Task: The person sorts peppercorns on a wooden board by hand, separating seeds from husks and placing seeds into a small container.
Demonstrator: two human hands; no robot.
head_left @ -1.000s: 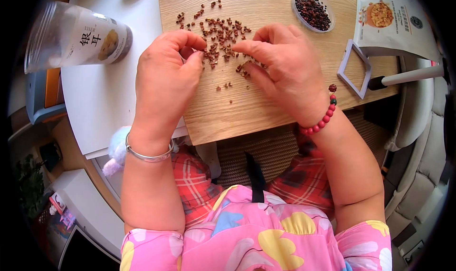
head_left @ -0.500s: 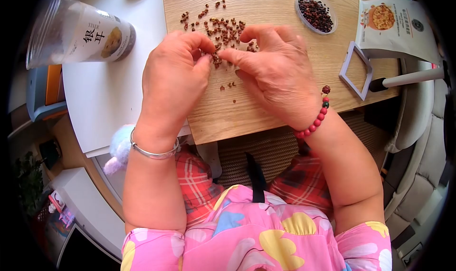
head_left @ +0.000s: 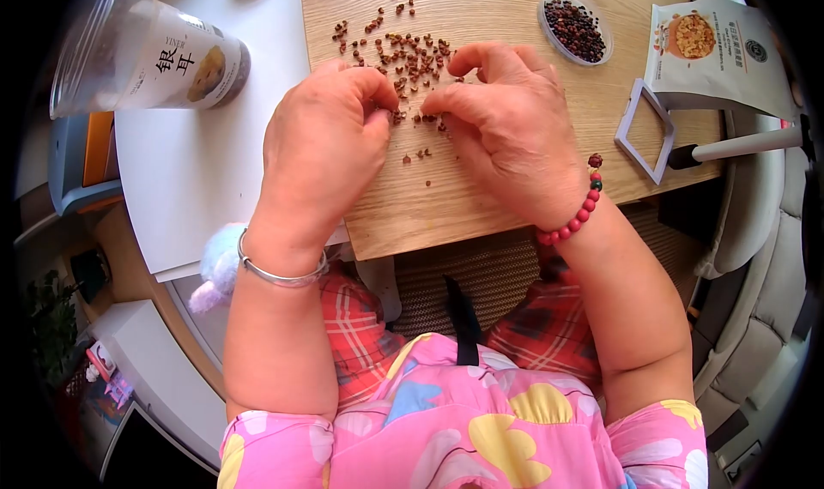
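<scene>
Brown husks [head_left: 415,59] partly hidden by the left hand [head_left: 322,141]

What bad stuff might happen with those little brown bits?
The brown bits lie loose on the wooden table, so a careless sweep might push some over the edge. The clear tub of dark bits looks lidless, so the right hand could bump and spill it.

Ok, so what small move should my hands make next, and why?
Probably use your right hand to gently spread the small brown bits close beside it: many lie bunched together on the wooden table, while a few nearer you sit apart and show more clearly.
</scene>
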